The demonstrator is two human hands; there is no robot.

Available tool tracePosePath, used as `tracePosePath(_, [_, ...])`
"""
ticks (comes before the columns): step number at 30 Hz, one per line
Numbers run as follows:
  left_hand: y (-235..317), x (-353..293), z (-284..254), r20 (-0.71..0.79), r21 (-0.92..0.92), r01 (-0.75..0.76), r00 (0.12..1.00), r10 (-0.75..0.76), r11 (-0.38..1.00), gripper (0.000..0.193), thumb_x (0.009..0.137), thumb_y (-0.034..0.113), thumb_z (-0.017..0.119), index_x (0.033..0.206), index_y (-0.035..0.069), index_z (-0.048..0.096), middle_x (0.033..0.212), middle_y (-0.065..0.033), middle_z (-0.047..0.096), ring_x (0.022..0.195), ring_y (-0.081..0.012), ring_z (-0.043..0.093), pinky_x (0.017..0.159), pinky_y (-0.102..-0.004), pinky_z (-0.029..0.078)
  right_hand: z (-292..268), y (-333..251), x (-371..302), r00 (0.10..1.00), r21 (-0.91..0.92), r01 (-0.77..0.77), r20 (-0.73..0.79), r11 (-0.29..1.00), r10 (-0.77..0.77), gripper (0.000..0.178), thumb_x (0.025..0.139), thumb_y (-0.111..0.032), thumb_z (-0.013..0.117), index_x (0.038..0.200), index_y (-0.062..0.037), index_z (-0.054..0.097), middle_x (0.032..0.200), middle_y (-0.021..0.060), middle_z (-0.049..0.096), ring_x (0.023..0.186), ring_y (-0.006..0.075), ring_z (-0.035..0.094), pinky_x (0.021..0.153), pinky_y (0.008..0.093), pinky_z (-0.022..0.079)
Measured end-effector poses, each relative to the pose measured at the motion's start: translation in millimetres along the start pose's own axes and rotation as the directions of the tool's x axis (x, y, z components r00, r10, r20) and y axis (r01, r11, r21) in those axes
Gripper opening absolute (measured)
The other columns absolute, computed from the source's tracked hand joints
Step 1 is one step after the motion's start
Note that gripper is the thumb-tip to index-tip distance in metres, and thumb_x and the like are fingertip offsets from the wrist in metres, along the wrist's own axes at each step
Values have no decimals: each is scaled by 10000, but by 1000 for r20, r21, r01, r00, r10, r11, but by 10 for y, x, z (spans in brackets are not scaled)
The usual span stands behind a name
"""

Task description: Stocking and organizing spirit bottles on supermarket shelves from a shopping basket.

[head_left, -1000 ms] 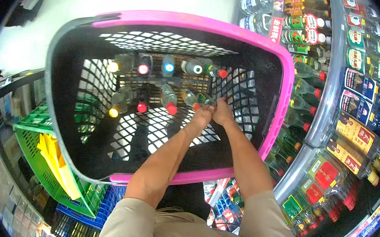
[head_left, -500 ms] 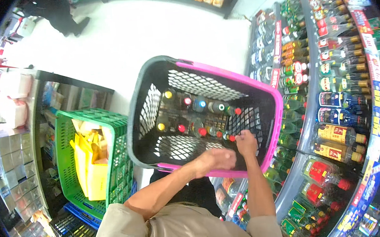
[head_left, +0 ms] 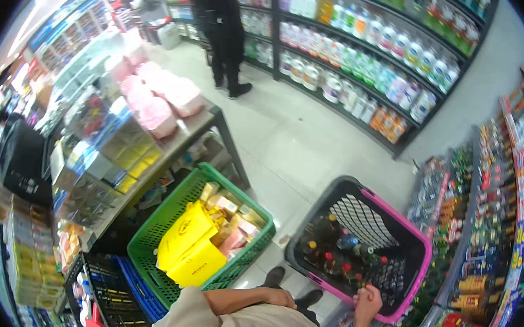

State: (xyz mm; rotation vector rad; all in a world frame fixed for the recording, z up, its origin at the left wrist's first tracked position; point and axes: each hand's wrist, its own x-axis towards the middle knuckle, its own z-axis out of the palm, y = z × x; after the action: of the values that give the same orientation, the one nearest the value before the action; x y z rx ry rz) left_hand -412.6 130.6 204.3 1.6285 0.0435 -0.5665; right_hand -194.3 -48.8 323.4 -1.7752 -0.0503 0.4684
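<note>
A black shopping basket (head_left: 318, 218) with a pink edge on its right side stands on the floor ahead of me to the right. Bottles with red, yellow and dark caps, among them a blue-labelled bottle (head_left: 348, 241), stand or lean inside. My right hand (head_left: 367, 302) is at the basket's near edge, its fingers curled closed; whatever is in them, if anything, is hidden. Close to my waist is my left hand (head_left: 281, 298), left of the basket and apart from it. Its fingers are blurred and partly hidden.
A green crate (head_left: 263, 239) with a yellow bag (head_left: 189, 243) and small boxes is at my left, beside a black crate (head_left: 108, 304) and a display table (head_left: 210, 115). Bottle shelves (head_left: 472, 250) line the right. A person in dark clothes (head_left: 221, 38) stands by the far shelves.
The view has swung up and left, bringing the far shelves and the whole green crate into view. My left hand has drawn back from the basket to my waist; my right hand stays near its edge.
</note>
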Motion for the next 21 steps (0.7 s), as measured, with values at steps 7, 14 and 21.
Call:
tracePosePath(7, [144,-55,89,135,72,32,990,-42,997,415,981,360,530,1033,-24,680,990,-131,694,927,-229,590,906,-349,457,351,-90,-311,978,-4,107,182,994,-104,208,873,-35,598,1057,59,575,755,95,641,575,145,622,515,251,520])
tracePosePath(14, [256,-31,415,64,89,37,997,-42,995,399,968,362,541,1042,-2,687,1016,-136,691,944,-243,594,908,-362,456,359,35,-636,845,-83,198,519,977,-127,206,869,-31,611,1054,51,575,769,88,659,600,149,643,545,265,532])
tracePosePath(21, [395,169,977,37,93,54,998,-57,994,384,954,365,551,1051,21,693,1041,-141,688,962,-257,599,910,-374,455,-97,351,-910,763,-88,215,637,973,-111,210,857,-11,617,1053,58,588,810,126,686,644,164,669,578,281,557])
